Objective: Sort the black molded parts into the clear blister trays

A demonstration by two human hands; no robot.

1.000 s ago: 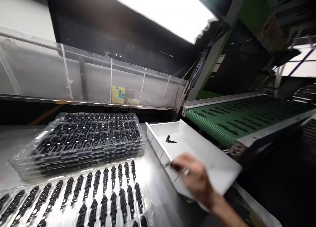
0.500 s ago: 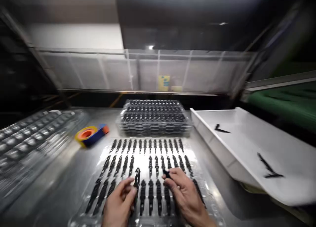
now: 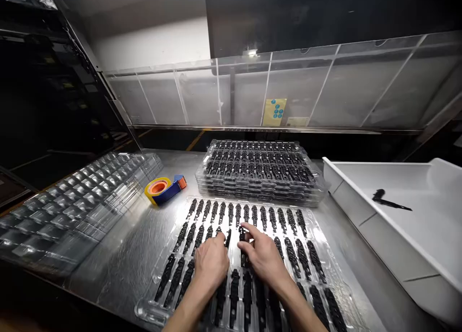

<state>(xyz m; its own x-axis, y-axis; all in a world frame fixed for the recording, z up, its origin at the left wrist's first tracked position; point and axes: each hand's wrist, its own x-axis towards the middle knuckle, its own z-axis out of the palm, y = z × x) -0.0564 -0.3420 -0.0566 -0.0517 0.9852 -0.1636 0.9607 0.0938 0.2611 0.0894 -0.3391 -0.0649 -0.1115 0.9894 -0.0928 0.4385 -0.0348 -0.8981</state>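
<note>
Both my hands hover over a clear blister tray [image 3: 327,228] whose rows of pockets hold several slim black plastic parts [image 3: 288,248]. My left hand [image 3: 211,263] is curled, its fingertips pressed on a black part [image 3: 228,236] in the middle rows. Close beside it, my right hand [image 3: 263,256] pinches another small black part [image 3: 241,234] between thumb and forefinger, just above a pocket. The two hands almost touch.
A stack of filled trays [image 3: 260,171] sits behind the open tray. Empty clear trays [image 3: 83,197] are piled at the left, with a yellow and blue tape dispenser [image 3: 164,188] near them. At the right, a white bin [image 3: 361,197] holds a black piece [image 3: 388,201]. Everything rests on a steel table [image 3: 130,248].
My right hand came from the white bin to the tray and met my left hand. Both hands have since moved up the tray and lowered their parts onto it; the view swung left.
</note>
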